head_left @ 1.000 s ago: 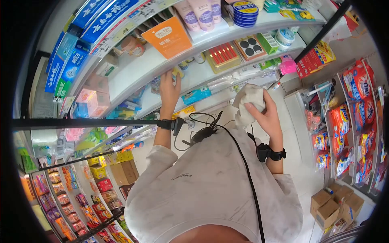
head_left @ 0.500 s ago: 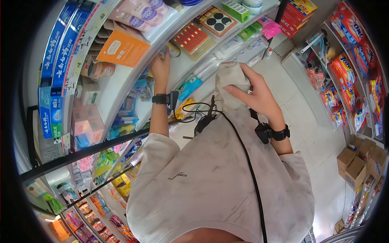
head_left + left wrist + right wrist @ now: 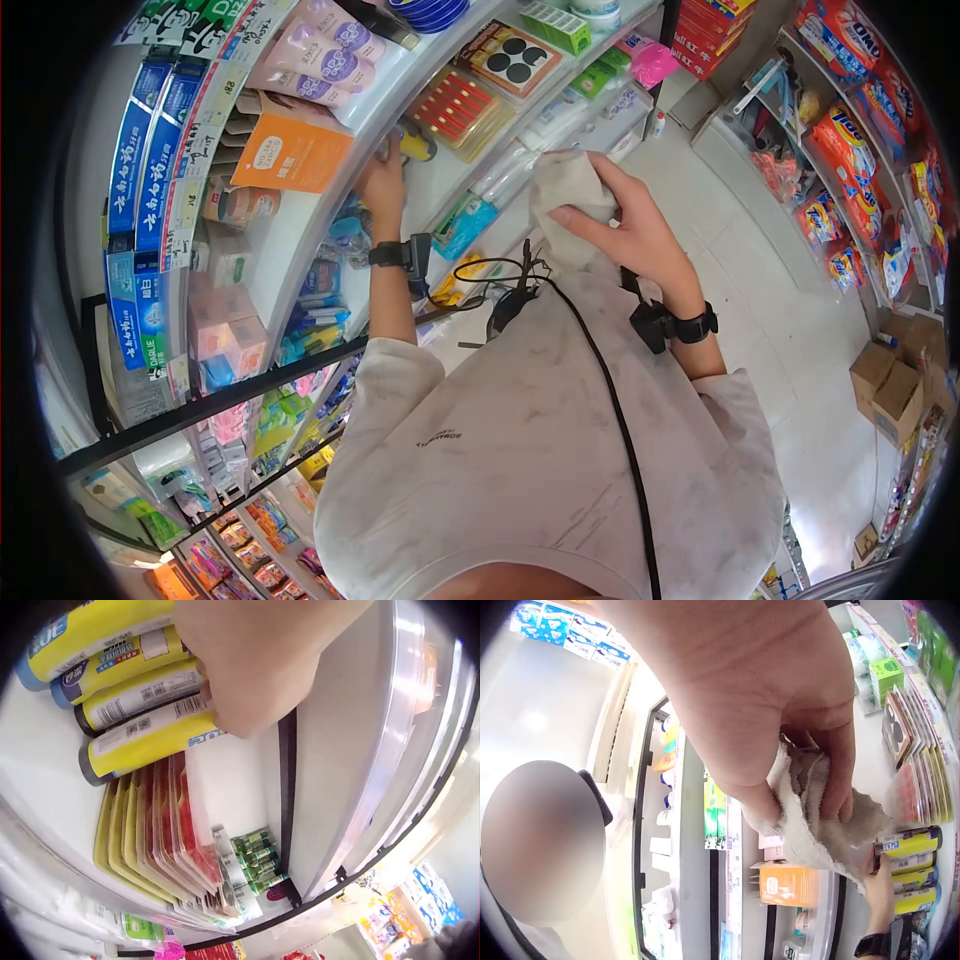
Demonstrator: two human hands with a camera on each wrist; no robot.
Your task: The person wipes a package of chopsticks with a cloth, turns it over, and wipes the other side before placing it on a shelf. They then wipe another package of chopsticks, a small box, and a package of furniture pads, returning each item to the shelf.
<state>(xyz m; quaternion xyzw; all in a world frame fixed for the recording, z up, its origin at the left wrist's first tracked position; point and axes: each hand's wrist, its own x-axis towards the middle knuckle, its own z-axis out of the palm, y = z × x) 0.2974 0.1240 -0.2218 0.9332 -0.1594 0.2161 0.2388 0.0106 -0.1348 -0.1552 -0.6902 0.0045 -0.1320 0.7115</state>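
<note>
My left hand (image 3: 382,190) reaches onto a shelf in the head view, its fingers curled at the near ends of yellow garbage bag rolls (image 3: 154,742). In the left wrist view several rolls lie side by side, with labels and dark or blue ends, and the hand (image 3: 255,667) covers their near ends. My right hand (image 3: 640,220) grips a crumpled greyish-white cloth (image 3: 570,195) in front of the chest, off the shelf. Folds of the cloth (image 3: 810,817) hang past the fingers in the right wrist view.
Beside the rolls stand carded red packs (image 3: 455,110) and a black-dotted pack (image 3: 510,58). An orange card box (image 3: 290,150) and lotion tubes (image 3: 320,55) sit on the shelf above. A black cable (image 3: 610,400) runs down the shirt. Detergent bags (image 3: 850,150) hang at the right.
The head view has turned, so the shelves sit further left and lower. The left hand stays at the rolls on the shelf. The right hand still holds the cloth, now slightly further left.
</note>
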